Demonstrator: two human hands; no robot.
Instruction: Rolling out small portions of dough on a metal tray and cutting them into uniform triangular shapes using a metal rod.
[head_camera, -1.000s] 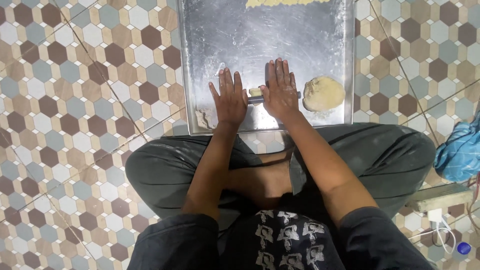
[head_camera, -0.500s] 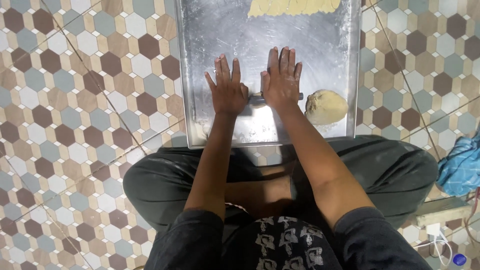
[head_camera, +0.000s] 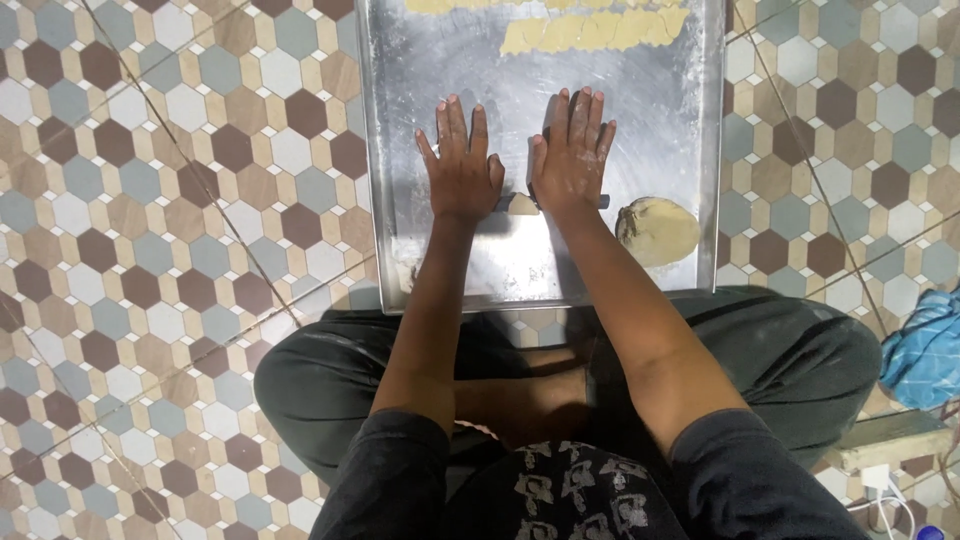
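Note:
A large metal tray (head_camera: 400, 150) lies on the tiled floor in front of my crossed legs. My left hand (head_camera: 460, 165) and my right hand (head_camera: 572, 155) press flat, fingers spread, side by side on a thin roll of pale dough (head_camera: 522, 205) that shows between the two palms. A round lump of dough (head_camera: 657, 230) rests on the tray just right of my right wrist. Flat strips of cut dough (head_camera: 590, 30) lie in rows at the tray's far end.
Hexagon-patterned floor tiles (head_camera: 180, 200) surround the tray. A blue cloth (head_camera: 925, 350) lies at the right edge, with a pale block (head_camera: 890, 440) and a white cable (head_camera: 880, 485) nearer my right knee.
Both hands have slid forward over the tray, away from my body, rolling the dough under the palms. The view has shifted so that more of the tray's far end shows.

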